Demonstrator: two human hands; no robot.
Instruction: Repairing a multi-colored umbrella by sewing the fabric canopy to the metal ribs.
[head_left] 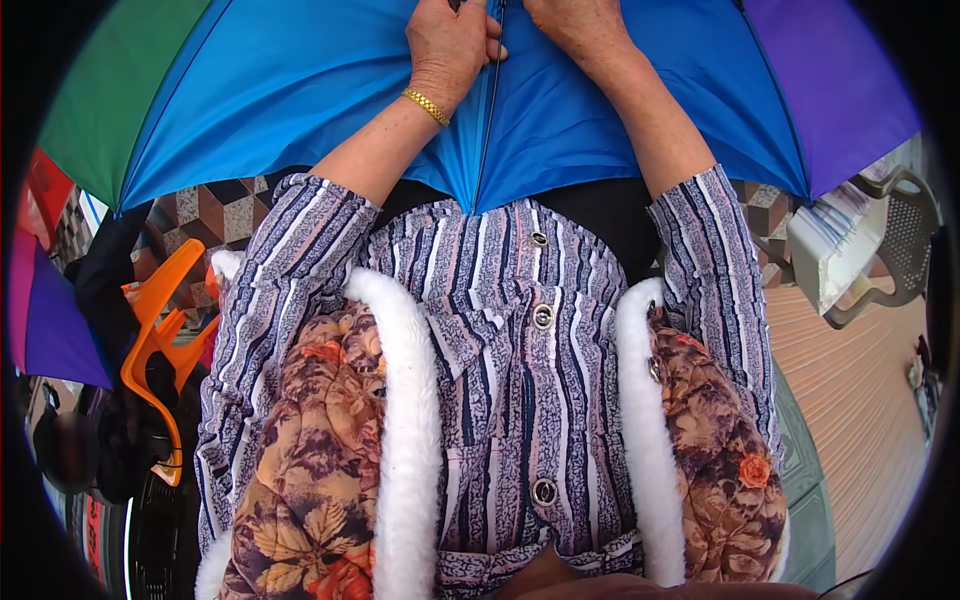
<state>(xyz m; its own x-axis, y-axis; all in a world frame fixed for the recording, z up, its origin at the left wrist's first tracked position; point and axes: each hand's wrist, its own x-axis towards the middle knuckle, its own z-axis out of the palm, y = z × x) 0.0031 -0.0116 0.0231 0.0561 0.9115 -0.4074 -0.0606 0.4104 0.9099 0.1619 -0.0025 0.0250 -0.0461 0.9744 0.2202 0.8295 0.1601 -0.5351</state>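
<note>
An opened umbrella (pixel 330 90) with green, blue and purple panels spreads across my lap. A thin dark rib (pixel 489 120) runs down its blue cloth to the near edge. My left hand (pixel 452 45), with a gold band at the wrist, is closed, its fingertips against the rib; a small dark thing shows at its top, too cut off to name. Just right of the rib, my right hand (pixel 580 22) is closed over the blue cloth. The upper frame edge hides its fingertips and whatever they hold.
An orange plastic chair (pixel 150 350) stands at my left, near another umbrella (pixel 60 320) in purple and pink. To the right, a white container (pixel 835 245) rests by a grey-brown perforated chair (pixel 905 230). Patterned tiles (pixel 215 215) show below the umbrella's edge.
</note>
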